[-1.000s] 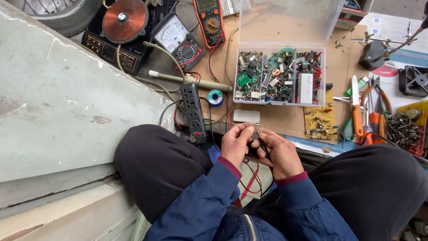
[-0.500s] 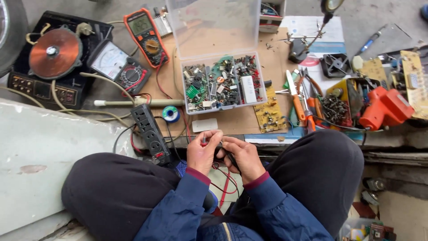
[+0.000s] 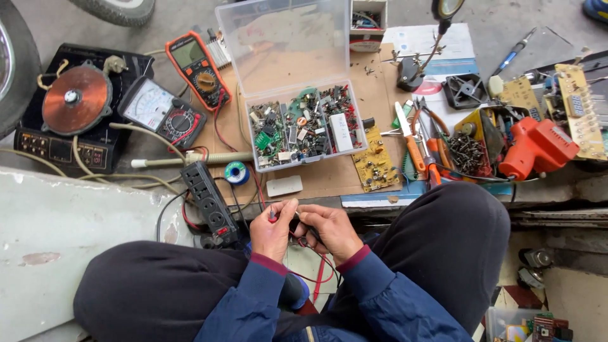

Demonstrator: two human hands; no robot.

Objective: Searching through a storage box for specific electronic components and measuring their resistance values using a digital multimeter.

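My left hand [image 3: 273,229] pinches a red-tipped meter probe [image 3: 273,215] upright between thumb and fingers. Close beside it, my right hand [image 3: 329,229] is closed around a small dark part and a black probe; the part itself is mostly hidden by the fingers. Both hands hover over my lap, between my knees in dark trousers. Red and black leads [image 3: 318,275] hang down from the hands. An orange multimeter [image 3: 197,68] lies further up on the cardboard.
An open clear box of electronic parts [image 3: 306,126] sits ahead of the hands. A black power strip [image 3: 209,201], solder spool [image 3: 237,172], analog meter [image 3: 162,113] and copper coil unit [image 3: 77,98] lie left. Pliers [image 3: 423,149], yellow circuit board [image 3: 375,161] and orange tool [image 3: 538,145] lie right.
The view has swung left and down a little, so the bench items sit further right. My hands stay together over my lap, the left one now holding the red probe upright.
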